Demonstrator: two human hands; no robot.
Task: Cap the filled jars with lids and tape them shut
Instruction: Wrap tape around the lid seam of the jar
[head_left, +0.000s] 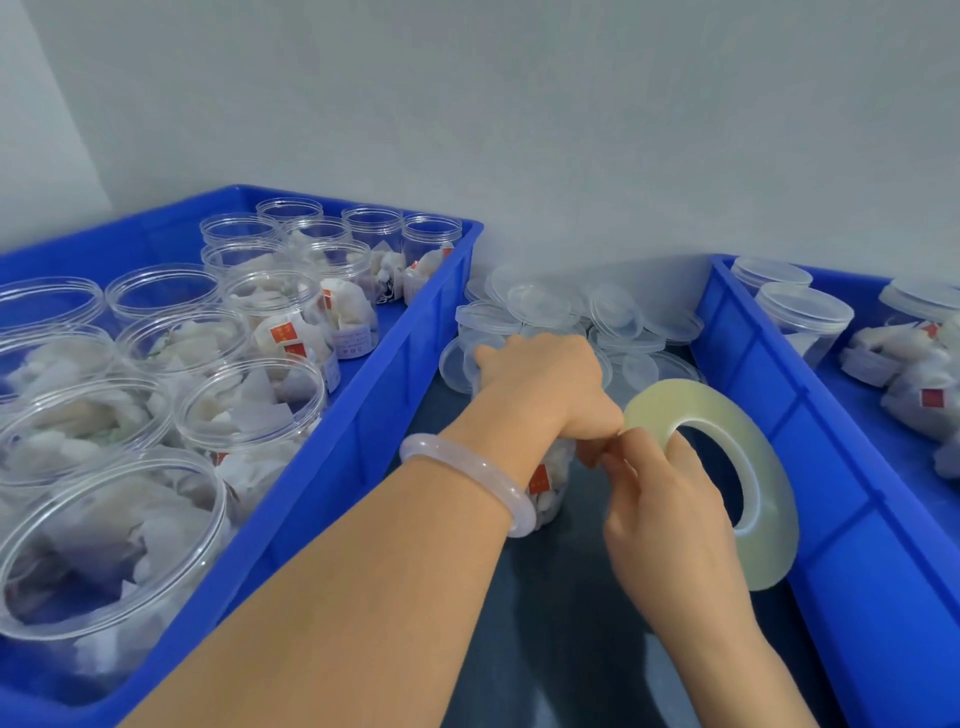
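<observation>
A clear filled jar (551, 483) with a red label stands on the dark table between two blue crates. My left hand (543, 384) lies over its top and grips it; the lid is hidden under the hand. My right hand (667, 499) holds a large roll of clear tape (748, 499), fingers through its core, and its fingertips meet my left thumb at the jar's upper rim. A pile of loose clear lids (582, 317) lies behind the jar.
The left blue crate (374, 395) holds several open filled jars (249, 410). The right blue crate (831, 467) holds capped jars (802, 317). A grey wall rises behind. A pale bangle (467, 462) circles my left wrist.
</observation>
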